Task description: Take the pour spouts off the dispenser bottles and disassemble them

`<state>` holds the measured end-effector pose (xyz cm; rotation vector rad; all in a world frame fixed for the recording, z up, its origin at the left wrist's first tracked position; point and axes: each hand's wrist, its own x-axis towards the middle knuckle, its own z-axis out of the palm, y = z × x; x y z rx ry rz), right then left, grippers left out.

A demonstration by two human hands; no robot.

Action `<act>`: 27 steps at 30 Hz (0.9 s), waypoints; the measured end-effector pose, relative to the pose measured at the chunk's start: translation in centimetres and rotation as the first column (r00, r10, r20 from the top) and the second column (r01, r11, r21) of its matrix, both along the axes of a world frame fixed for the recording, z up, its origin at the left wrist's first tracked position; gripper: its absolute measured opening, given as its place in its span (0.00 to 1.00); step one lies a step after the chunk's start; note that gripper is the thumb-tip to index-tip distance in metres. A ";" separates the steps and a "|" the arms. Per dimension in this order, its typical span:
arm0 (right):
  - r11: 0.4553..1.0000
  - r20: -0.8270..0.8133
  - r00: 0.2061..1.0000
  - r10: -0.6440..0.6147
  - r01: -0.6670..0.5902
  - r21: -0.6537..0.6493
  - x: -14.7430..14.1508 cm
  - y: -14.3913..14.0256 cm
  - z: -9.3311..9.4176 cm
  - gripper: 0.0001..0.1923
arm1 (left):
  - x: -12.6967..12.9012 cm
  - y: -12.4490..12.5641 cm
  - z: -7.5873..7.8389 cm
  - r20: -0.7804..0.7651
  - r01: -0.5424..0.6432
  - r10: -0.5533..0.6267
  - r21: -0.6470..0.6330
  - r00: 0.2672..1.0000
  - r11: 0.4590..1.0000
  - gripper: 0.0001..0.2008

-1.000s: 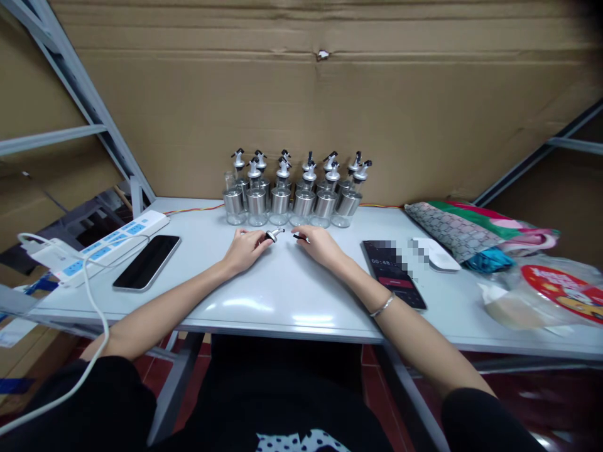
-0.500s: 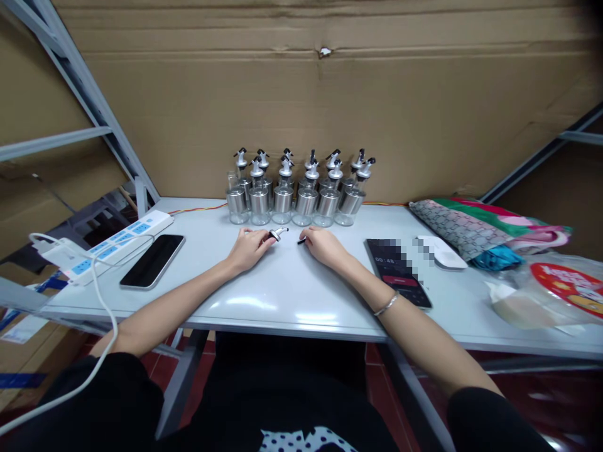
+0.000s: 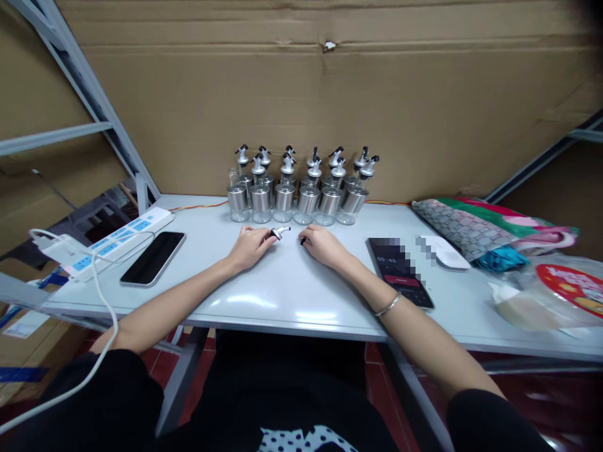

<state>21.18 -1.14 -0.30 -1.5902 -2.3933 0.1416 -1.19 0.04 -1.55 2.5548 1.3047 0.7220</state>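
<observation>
My left hand (image 3: 249,248) is closed around the black base of a silver pourer spout (image 3: 282,233), its tip pointing right. Across a small gap, my right hand (image 3: 326,246) pinches a small black piece (image 3: 303,241), mostly covered by the fingers. Just beyond both hands stand two rows of glass oil bottles (image 3: 284,199) with steel sleeves. Most carry silver pourer spouts with black levers. The front-left bottle (image 3: 239,199) has a bare glass neck.
On the left lie a power strip (image 3: 123,242) with a white cable and a dark phone (image 3: 154,258). To the right are a phone showing a timer (image 3: 400,273), a white mouse (image 3: 450,254), a patterned cloth bag (image 3: 452,229) and a plastic package (image 3: 532,304). Cardboard (image 3: 282,94) stands behind the table.
The small black piece in my right hand has turned slightly and shows less between the fingers. My left hand keeps its hold on the pourer spout. The view has shifted a little.
</observation>
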 end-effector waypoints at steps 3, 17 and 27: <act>0.998 -0.057 0.997 -0.054 0.056 0.039 -0.1 -0.1 0.2 0.19 | 0.0 0.0 0.1 0.003 -0.001 0.001 -0.018 1.000 1.000 0.17; 0.965 -0.210 0.963 0.168 -0.117 0.236 -1.1 -0.7 0.9 0.08 | 0.0 -0.2 -0.1 0.039 0.142 -0.140 -0.035 0.989 0.989 0.16; 0.916 -0.131 0.934 0.331 -0.285 0.283 -1.4 -1.4 1.3 0.09 | -0.1 -0.3 -0.2 -0.034 0.278 -0.278 0.014 0.960 0.960 0.25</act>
